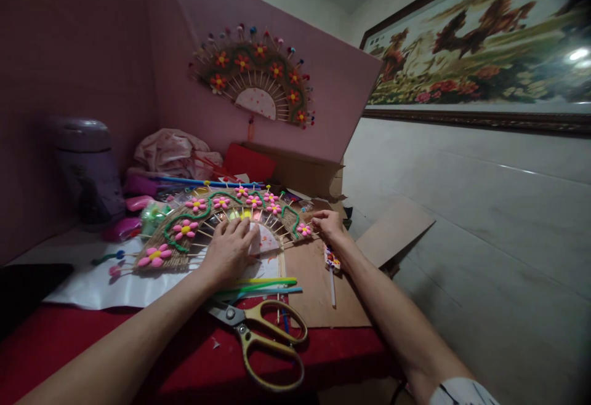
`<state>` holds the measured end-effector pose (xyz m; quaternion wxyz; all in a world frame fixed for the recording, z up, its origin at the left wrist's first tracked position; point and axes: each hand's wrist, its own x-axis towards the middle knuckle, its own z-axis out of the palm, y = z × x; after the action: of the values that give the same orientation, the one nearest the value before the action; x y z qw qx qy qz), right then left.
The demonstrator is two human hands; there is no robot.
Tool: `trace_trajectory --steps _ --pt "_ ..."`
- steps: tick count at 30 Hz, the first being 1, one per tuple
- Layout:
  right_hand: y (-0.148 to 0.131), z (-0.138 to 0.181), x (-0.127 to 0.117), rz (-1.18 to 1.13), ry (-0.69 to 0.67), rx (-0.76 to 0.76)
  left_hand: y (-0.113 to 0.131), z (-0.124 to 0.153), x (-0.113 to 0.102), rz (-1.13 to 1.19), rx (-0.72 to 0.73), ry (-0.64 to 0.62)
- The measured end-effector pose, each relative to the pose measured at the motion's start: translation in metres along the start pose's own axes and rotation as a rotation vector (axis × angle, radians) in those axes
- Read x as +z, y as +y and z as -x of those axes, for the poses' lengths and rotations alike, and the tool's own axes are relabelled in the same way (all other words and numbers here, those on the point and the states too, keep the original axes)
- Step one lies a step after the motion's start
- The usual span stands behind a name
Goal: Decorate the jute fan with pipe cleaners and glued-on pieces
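Note:
A half-round craft fan (pixel 166 229) of thin wooden sticks and woven twine lies before me, with pink flowers and a wavy green pipe cleaner on it. My left hand (pixel 228 248) rests flat over its white spotted centre (pixel 265 240), fingers stretched out. At the fan's right end, beside the last pink flower (pixel 304 229), my right hand (pixel 330 225) is closed in a pinch; what lies between the fingertips is too small to make out. Below that wrist is a small colourful piece on a white stick (pixel 333 285).
Gold-handled scissors (pixel 272 349) lie near the front on the red cloth (pixel 184 356), below several pipe cleaners (pixel 263 288). Cardboard (pixel 318 300) lies at right. A purple flask (pixel 87 171) stands left. A similar orange-flowered fan (pixel 249 66) hangs on the pink board behind.

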<state>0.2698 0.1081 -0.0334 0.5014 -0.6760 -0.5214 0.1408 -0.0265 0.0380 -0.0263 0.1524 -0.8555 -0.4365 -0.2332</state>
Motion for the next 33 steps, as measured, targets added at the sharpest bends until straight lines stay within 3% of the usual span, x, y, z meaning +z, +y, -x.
trace_trajectory --steps 9,13,15,19,22,28,33 --pt "-0.023 0.007 -0.021 0.184 0.107 -0.084 -0.001 0.000 0.002 -0.006 0.004 0.029" --pt "-0.049 0.037 -0.033 0.244 0.186 -0.218 -0.001 0.000 0.001 0.001 0.001 0.022" --pt "-0.062 0.066 -0.032 0.258 0.089 -0.453 -0.001 0.000 0.001 0.000 0.000 0.014" --pt "-0.079 0.128 -0.022 0.289 -0.426 -0.791 -0.001 -0.001 0.000 -0.004 -0.012 0.002" --pt "-0.084 0.157 -0.014 0.375 -0.637 -0.945 -0.001 -0.001 -0.001 0.010 -0.023 -0.002" --pt "-0.082 0.165 -0.007 0.515 -0.681 -0.956 0.003 -0.004 -0.011 0.085 -0.138 0.035" --pt "-0.079 0.161 -0.011 0.457 -0.626 -0.945 0.001 -0.006 -0.021 0.187 -0.221 0.197"
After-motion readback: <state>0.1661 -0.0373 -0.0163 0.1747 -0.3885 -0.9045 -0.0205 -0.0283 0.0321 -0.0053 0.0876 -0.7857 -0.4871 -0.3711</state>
